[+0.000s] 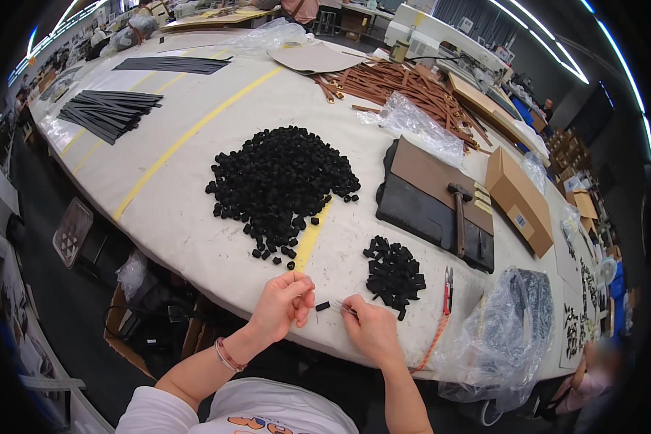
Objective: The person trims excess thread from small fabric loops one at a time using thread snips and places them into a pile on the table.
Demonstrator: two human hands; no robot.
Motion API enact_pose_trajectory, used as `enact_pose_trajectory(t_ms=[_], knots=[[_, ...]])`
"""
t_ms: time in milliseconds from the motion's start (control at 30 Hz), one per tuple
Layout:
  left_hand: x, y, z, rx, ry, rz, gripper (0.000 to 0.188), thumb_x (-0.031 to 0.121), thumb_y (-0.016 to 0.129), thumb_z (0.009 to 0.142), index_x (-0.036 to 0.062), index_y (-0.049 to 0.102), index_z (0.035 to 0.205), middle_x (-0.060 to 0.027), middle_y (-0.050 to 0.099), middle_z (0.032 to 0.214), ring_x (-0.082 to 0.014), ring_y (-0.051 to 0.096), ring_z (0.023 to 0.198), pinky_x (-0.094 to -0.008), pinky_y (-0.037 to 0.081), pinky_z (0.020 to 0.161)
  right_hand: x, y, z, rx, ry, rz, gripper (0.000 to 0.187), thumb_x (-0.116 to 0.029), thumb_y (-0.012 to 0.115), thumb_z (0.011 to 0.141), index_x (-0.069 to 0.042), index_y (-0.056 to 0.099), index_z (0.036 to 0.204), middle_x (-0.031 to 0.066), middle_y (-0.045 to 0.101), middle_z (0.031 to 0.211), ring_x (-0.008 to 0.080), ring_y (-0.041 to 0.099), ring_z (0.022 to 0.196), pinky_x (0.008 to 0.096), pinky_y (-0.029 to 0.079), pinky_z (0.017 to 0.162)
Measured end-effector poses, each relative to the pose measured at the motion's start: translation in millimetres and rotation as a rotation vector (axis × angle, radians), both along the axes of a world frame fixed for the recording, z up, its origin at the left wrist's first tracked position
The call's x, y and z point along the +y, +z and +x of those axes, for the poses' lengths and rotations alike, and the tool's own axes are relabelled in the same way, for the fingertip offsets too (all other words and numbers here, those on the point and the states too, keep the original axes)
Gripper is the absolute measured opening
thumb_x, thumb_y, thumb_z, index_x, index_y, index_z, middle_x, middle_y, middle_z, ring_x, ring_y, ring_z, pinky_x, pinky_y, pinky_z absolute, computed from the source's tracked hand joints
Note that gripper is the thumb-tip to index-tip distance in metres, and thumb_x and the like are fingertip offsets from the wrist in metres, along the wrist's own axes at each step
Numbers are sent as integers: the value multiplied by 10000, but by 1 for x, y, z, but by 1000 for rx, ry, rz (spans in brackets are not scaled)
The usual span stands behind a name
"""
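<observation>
R hand grips thin metal tool nr sm blk piece, L hand opp., big blk pile beyond.

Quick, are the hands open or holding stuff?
Left hand: pinched closed; can't tell if holding anything.
Right hand: closed, holding a thin metal tool.

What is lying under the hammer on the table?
Under the hammer are a brown sheet and a black slab. Whatever its head and handle directly cover cannot be seen.
</observation>
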State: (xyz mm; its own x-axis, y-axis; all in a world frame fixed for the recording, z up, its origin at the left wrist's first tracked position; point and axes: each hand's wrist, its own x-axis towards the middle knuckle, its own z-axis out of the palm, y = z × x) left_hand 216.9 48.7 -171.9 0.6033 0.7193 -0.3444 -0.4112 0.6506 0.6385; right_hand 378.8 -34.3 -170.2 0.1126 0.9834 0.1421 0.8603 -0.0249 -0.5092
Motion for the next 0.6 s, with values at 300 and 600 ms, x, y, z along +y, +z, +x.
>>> enact_pose_trajectory(t_ms=[300,600], knots=[[-4,-11,-3,392,244,689,51,48,526,802,0,520,822,-21,538,661,-36,458,519,-173,370,468,11,7,-16,63,52,-54,133,-162,566,736,-100,542,851,110,579,603,258,571,539,351,430,500],[-6,-3,-9,604,31,1157,114,51,547,786,-23,580,866,-25,564,711,-85,517,631,-200,428,601,6,7,-15,466,47,-90,173,-104,565,702,-52,523,862,128,558,581,244,561,519,314,416,492]])
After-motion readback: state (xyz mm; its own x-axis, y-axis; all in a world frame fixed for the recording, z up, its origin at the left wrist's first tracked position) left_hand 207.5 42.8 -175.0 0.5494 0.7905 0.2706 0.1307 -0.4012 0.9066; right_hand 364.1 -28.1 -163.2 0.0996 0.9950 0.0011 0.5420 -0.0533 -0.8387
